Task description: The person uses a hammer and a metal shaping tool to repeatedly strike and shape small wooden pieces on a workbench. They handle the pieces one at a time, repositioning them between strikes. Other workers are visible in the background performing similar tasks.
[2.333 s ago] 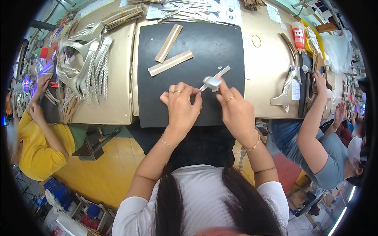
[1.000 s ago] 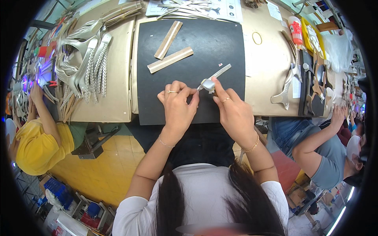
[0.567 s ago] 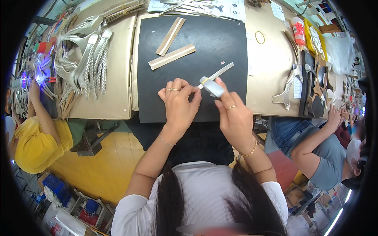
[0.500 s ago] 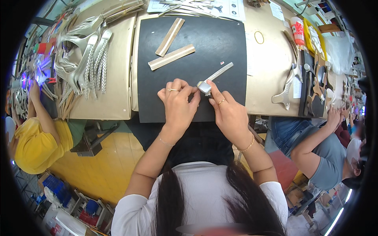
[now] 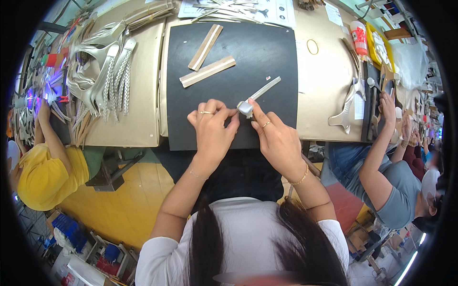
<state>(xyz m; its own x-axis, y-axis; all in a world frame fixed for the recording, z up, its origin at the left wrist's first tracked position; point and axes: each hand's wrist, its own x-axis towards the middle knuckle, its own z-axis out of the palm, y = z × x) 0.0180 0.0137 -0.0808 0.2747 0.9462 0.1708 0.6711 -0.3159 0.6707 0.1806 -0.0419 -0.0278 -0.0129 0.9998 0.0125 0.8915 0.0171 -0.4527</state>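
Observation:
Over the black mat [image 5: 267,52], both hands are at a thin silver strap [image 5: 265,87] with a wider, shiny folded end. My right hand [image 5: 277,140] pinches that wide end, its index finger lying along the strap. My left hand [image 5: 212,128] is closed, thumb and fingertips pressed together at the left side of the same end; whatever small piece they grip is hidden. The narrow part of the strap points away to the upper right. Beyond my hands lie two tan strips with a pale centre line, one slanting [image 5: 205,46] and one lower [image 5: 208,71].
Silver and braided straps [image 5: 102,71] are piled on the left table. More strips lie on a printed sheet [image 5: 279,12] at the back. To the right are a rubber band [image 5: 312,46], a silver forked piece [image 5: 350,107], a red-and-white bottle [image 5: 359,38] and a yellow tray [image 5: 377,43]. Co-workers sit on both sides.
My left hand has shifted slightly left and down, and the strap's wide end has moved slightly with it. The co-worker on the right has raised a hand toward the pieces there.

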